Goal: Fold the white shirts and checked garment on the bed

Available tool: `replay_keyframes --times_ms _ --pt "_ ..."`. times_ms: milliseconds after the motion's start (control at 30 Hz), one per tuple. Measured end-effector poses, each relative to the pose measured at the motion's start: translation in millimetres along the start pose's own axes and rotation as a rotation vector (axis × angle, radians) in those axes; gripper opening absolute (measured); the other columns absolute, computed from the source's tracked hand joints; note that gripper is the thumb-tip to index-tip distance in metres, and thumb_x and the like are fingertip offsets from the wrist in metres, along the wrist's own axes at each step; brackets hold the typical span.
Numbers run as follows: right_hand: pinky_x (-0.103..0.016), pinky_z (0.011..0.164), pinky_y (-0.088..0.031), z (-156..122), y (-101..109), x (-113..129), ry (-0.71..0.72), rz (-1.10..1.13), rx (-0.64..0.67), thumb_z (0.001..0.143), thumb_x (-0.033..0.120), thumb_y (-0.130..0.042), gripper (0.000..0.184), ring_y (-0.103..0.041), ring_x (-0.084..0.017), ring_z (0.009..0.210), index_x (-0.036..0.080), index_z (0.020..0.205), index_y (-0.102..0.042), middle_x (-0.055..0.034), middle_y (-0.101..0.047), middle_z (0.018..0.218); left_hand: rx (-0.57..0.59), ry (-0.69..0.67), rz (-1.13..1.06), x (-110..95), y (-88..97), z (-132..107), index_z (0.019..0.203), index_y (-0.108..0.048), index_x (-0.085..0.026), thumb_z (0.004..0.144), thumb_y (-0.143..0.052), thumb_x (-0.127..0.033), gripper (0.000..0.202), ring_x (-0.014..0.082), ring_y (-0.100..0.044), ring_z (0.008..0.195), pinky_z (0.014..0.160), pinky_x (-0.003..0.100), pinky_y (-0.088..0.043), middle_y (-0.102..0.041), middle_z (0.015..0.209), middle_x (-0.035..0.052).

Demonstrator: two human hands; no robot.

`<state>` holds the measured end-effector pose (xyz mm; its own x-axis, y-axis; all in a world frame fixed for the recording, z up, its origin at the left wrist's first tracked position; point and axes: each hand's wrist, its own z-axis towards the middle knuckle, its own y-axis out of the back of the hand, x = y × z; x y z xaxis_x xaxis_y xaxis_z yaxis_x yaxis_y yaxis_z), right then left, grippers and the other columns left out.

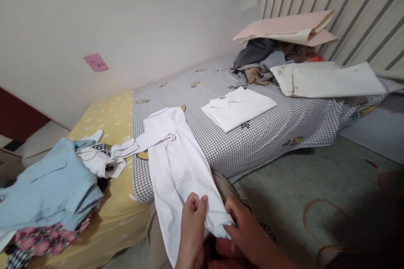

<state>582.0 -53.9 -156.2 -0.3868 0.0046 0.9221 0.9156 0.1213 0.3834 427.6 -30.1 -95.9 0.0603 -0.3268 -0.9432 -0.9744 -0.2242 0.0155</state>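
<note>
A long white shirt (176, 164) lies partly folded, its upper end on the checked bedsheet (202, 143) and its lower end hanging over the bed's edge towards my lap. My left hand (193, 227) is curled closed on the shirt's lower part. Just to the right, my right hand (246, 235) pinches the same fabric near its hem. One white sleeve (126, 148) stretches left across the bed. Farther back, a neatly folded white garment (238, 108) rests on the sheet.
A heap of light blue clothing (50, 189) sits over floral fabric on a yellow sheet (116, 117) at the left. Dark clothes (255, 56) lie at the back under pink paper (284, 28), beside a white cloth (328, 80). A green floor mat (309, 206) lies at the right.
</note>
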Motion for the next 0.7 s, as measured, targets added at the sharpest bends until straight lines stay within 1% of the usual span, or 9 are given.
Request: replay_keyframes --times_ms 100,233,300,433,467,500,567,633,700 --pt "-0.029 0.062 -0.031 -1 7 -5 -0.119 -0.151 0.009 0.064 0.015 -0.054 0.017 -0.052 -0.017 0.065 0.026 0.075 -0.047 0.0040 -0.058 0.067 0.020 0.011 0.055 24 -0.8 7 0.059 -0.035 -0.025 0.066 -0.073 -0.059 0.052 0.0105 -0.026 0.059 0.055 0.025 -0.027 -0.027 0.059 -0.0082" --pt "-0.030 0.062 -0.029 2 19 -19 -0.246 -0.339 0.117 0.063 0.015 -0.058 0.018 -0.056 -0.019 0.065 0.025 0.074 -0.049 0.0030 -0.062 0.067 0.042 0.077 0.093 57 -2.6 17 0.057 -0.033 -0.026 0.060 -0.070 -0.064 0.054 0.0108 -0.027 0.056 0.055 0.026 -0.026 -0.028 0.055 -0.0083" --pt "-0.030 0.063 -0.033 0 30 -20 -0.211 -0.289 0.203 0.066 0.016 -0.058 0.019 -0.058 -0.019 0.068 0.026 0.082 -0.054 0.0030 -0.065 0.071 0.006 0.052 0.111 64 -3.4 17 0.057 -0.031 -0.027 0.060 -0.069 -0.063 0.053 0.0116 -0.028 0.057 0.056 0.027 -0.027 -0.027 0.055 -0.0080" --pt "-0.029 0.067 -0.043 1 66 -9 -0.189 -0.041 0.498 0.062 0.020 -0.064 0.053 -0.062 -0.020 0.079 0.029 0.114 -0.060 0.0016 -0.069 0.091 -0.110 -0.031 0.153 70 -2.4 14 0.056 -0.035 -0.026 0.063 -0.067 -0.058 0.046 0.0134 -0.032 0.060 0.060 0.029 -0.030 -0.030 0.058 -0.0065" --pt "-0.030 0.069 -0.045 5 74 -7 -0.198 0.016 0.530 0.062 0.024 -0.067 0.059 -0.062 -0.021 0.081 0.029 0.120 -0.060 0.0006 -0.069 0.096 -0.128 -0.032 0.153 72 -1.2 13 0.057 -0.036 -0.026 0.064 -0.067 -0.057 0.045 0.0137 -0.033 0.060 0.060 0.029 -0.030 -0.031 0.058 -0.0064" --pt "-0.032 0.072 -0.047 11 81 -6 -0.207 0.062 0.508 0.063 0.029 -0.069 0.060 -0.063 -0.022 0.083 0.029 0.123 -0.060 -0.0003 -0.069 0.099 -0.140 -0.024 0.150 74 0.2 13 0.056 -0.036 -0.026 0.065 -0.067 -0.056 0.044 0.0138 -0.033 0.060 0.060 0.029 -0.030 -0.031 0.058 -0.0064" --pt "-0.035 0.079 -0.050 29 88 -7 -0.221 0.126 0.329 0.069 0.045 -0.068 0.056 -0.064 -0.023 0.087 0.028 0.122 -0.062 -0.0022 -0.068 0.099 -0.151 0.002 0.137 80 3.6 15 0.056 -0.035 -0.026 0.064 -0.069 -0.055 0.045 0.0137 -0.033 0.060 0.060 0.030 -0.030 -0.030 0.058 -0.0068" --pt "-0.038 0.085 -0.051 51 84 -9 -0.254 0.169 0.122 0.073 0.060 -0.062 0.059 -0.065 -0.024 0.092 0.026 0.121 -0.063 -0.0040 -0.067 0.101 -0.147 0.043 0.111 86 6.5 17 0.056 -0.035 -0.026 0.063 -0.072 -0.051 0.045 0.0131 -0.033 0.059 0.060 0.029 -0.031 -0.029 0.058 -0.0073" --pt "-0.040 0.088 -0.051 73 70 -10 -0.310 0.207 0.016 0.071 0.068 -0.059 0.068 -0.066 -0.026 0.098 0.024 0.124 -0.061 -0.0065 -0.068 0.107 -0.132 0.129 0.071 91 7.6 19 0.057 -0.035 -0.025 0.062 -0.075 -0.048 0.046 0.0122 -0.033 0.058 0.059 0.027 -0.033 -0.029 0.058 -0.0080"
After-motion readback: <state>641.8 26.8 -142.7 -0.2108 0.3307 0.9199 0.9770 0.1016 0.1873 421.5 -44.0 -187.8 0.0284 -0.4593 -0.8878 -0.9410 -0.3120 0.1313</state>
